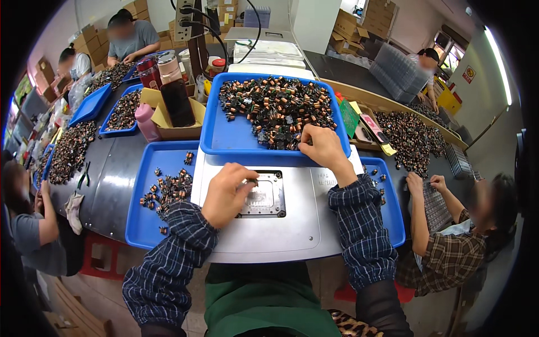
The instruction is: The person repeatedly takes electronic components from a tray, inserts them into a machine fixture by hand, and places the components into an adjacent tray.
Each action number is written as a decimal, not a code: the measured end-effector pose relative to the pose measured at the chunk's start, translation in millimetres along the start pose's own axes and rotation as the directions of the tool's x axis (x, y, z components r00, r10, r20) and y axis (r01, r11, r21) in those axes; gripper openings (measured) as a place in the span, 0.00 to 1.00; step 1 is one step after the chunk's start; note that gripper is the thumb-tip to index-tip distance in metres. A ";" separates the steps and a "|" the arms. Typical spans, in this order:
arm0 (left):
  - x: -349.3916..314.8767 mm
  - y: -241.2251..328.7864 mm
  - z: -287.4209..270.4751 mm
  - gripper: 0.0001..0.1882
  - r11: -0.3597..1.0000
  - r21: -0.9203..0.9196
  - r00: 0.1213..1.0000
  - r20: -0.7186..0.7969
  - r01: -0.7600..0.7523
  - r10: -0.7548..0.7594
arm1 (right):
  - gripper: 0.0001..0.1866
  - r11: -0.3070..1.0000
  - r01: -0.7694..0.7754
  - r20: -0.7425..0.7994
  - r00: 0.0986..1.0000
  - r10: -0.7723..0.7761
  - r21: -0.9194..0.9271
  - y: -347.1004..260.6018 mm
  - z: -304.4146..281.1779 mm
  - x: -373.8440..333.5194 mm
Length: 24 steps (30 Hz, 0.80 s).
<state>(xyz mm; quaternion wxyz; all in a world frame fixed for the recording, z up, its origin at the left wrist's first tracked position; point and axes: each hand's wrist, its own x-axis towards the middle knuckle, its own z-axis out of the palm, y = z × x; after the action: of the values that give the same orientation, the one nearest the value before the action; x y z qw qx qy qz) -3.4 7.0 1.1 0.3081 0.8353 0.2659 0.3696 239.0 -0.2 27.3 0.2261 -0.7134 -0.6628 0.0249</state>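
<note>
My left hand [227,194] is closed in a pinch above a dark-framed metal fixture plate [262,195] set in a silver machine top [281,236]. A small dark part with a metallic glint shows at its fingertips; its exact kind is unclear. My right hand [325,148] reaches over the near rim of a raised blue tray [233,133], thumb and forefinger drawn together beside the heap of small copper-wound coil components [281,109]. Whatever those fingers grip is hidden. Both forearms wear dark checked sleeves.
Blue trays with loose coils lie to the left [147,185] and right [393,208] of the machine. A pink bottle [147,122] and a cardboard box [171,130] stand at the back left. A green circuit board [349,117] leans at the right. Co-workers sit around the tables.
</note>
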 end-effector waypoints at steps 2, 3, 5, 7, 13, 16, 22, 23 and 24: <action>-3.5 3.5 3.2 0.07 0.999 -0.004 0.997 0.069 0.035 -0.035 | 0.03 0.998 -0.020 -0.018 1.000 0.021 0.061 2.9 0.7 0.7; -4.6 1.8 6.7 0.06 0.997 0.062 0.995 0.090 -0.038 0.032 | 0.03 0.998 -0.022 -0.017 1.000 0.023 0.062 4.6 1.9 0.8; -5.0 0.2 10.2 0.06 0.985 0.129 0.988 0.117 -0.115 0.100 | 0.06 0.994 -0.027 -0.085 0.996 0.036 0.102 10.3 7.1 1.0; -4.1 0.4 12.7 0.06 0.971 0.194 0.986 0.115 -0.142 0.121 | 0.08 0.968 0.002 -0.103 0.994 0.025 0.253 19.2 4.0 1.5; -2.1 3.2 12.2 0.06 0.944 0.275 0.975 0.176 -0.181 0.135 | 0.06 0.667 -0.078 0.099 0.995 0.006 0.741 -10.3 -8.0 -21.0; -3.8 4.8 9.2 0.07 0.955 0.249 0.980 0.159 -0.160 0.123 | 0.06 0.756 0.155 0.038 0.972 -0.231 0.636 -29.1 19.6 -30.3; -18.3 -11.7 -30.1 0.08 0.986 0.164 0.969 -0.247 0.034 0.007 | 0.07 0.813 0.288 0.176 0.888 -0.424 0.506 -49.0 28.2 -45.9; -23.6 -14.5 -40.9 0.08 0.974 0.191 0.946 -0.320 0.118 -0.052 | 0.07 0.809 0.291 0.176 0.886 -0.429 0.511 -51.6 28.4 -45.8; -29.0 -23.1 -50.4 0.08 0.959 0.200 0.931 -0.344 0.200 -0.122 | 0.07 0.822 0.332 0.175 0.875 -0.451 0.462 -53.6 28.3 -45.7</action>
<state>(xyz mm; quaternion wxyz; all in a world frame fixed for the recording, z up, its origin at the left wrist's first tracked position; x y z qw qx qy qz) -64.8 19.0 -1.4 0.1895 0.7676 0.4226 0.4431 173.9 -34.8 9.0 0.2787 -0.4843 -0.8001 0.2183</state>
